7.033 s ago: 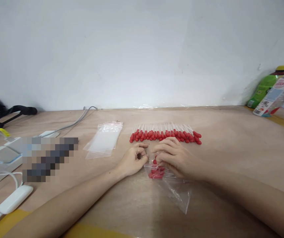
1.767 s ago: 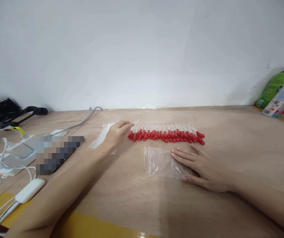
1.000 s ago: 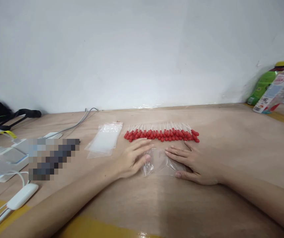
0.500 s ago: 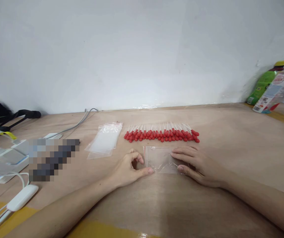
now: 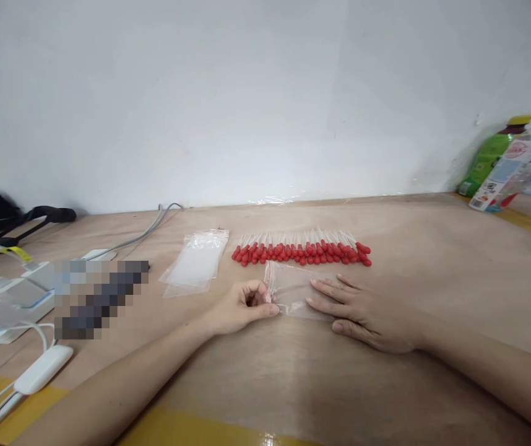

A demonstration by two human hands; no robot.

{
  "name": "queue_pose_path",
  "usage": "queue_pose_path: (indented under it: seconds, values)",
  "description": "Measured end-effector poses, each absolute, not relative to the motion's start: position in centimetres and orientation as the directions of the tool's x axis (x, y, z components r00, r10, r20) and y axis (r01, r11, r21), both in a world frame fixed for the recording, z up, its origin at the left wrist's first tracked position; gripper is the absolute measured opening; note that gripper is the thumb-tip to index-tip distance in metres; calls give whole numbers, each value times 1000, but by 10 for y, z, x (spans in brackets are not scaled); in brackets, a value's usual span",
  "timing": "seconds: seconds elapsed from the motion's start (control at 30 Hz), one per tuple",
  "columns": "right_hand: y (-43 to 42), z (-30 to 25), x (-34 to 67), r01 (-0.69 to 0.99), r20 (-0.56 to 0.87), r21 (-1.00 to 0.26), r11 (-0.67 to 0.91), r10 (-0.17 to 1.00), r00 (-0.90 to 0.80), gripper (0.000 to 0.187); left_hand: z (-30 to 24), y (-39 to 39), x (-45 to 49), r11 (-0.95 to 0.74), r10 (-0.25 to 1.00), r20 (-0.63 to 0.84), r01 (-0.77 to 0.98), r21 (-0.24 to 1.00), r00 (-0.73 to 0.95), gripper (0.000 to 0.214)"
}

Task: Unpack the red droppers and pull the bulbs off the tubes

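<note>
A small clear zip bag [image 5: 293, 286] lies flat on the wooden table [image 5: 432, 272], just in front of a long row of red-bulbed droppers [image 5: 300, 251]. My left hand [image 5: 242, 306] is closed, pinching the bag's left, red-lined mouth edge between thumb and fingers. My right hand [image 5: 362, 310] lies flat with fingers stretched out, pressing down on the right part of the bag. Whether the bag holds anything cannot be told.
A stack of clear bags [image 5: 197, 262] lies left of the droppers. Further left are a blurred dark object [image 5: 98, 297], white chargers and cables [image 5: 38, 371], and a black strap [image 5: 19, 220]. A green bottle [image 5: 492, 155] and packaged goods [image 5: 520, 173] stand at the far right by the wall.
My left hand came back from the dropper row to the bag and pinched its left edge. The right hand stayed flat on the bag, which shifted slightly left.
</note>
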State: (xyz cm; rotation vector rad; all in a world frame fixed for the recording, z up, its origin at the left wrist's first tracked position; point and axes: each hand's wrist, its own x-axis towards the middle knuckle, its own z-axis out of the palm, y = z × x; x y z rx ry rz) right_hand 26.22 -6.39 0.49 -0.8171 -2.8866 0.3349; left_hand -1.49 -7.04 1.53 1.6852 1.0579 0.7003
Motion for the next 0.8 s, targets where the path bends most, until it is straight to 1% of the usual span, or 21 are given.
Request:
queue_pose_path:
  seconds: [0.1, 0.2, 0.3, 0.4, 0.47, 0.53, 0.6, 0.63, 0.7, 0.73, 0.8]
  values:
    - [-62, 8, 264, 479, 7, -265, 837, 498, -867, 47, 20, -65, -22, -23, 890, -94, 249, 968, 447, 33]
    - [-59, 8, 267, 452, -16, -292, 843, 469, -883, 45, 23, -61, -30, 34, 899, -152, 282, 959, 411, 35]
    - [-55, 6, 270, 425, -9, -319, 847, 446, -895, 43, 26, -59, -38, 102, 909, -222, 328, 939, 353, 40]
    - [-54, 4, 270, 414, 1, -329, 849, 439, -899, 44, 30, -59, -39, 185, 901, -284, 300, 936, 328, 42]
    - [-54, 4, 270, 420, -15, -320, 849, 438, -899, 45, 30, -61, -33, 187, 929, -246, 225, 956, 275, 44]
    - [-55, 6, 269, 427, -28, -309, 850, 440, -897, 45, 25, -63, -25, 128, 971, -156, 158, 979, 181, 47]
    - [-57, 7, 268, 422, -24, -303, 855, 436, -900, 45, 19, -63, -18, 84, 984, -105, 148, 985, 141, 49]
    - [-58, 7, 268, 417, -14, -302, 858, 433, -901, 46, 18, -63, -16, 76, 981, -104, 166, 983, 165, 48]
    - [-60, 7, 267, 419, 28, -302, 856, 447, -894, 53, 24, -63, -19, 45, 949, -117, 244, 969, 292, 39]
    - [-61, 6, 267, 432, 58, -300, 850, 469, -881, 58, 31, -63, -24, 6, 919, -124, 300, 954, 374, 33]
    - [-63, 4, 267, 475, 127, -292, 830, 526, -841, 67, 52, -63, -39, -129, 864, -99, 407, 904, 493, 21]
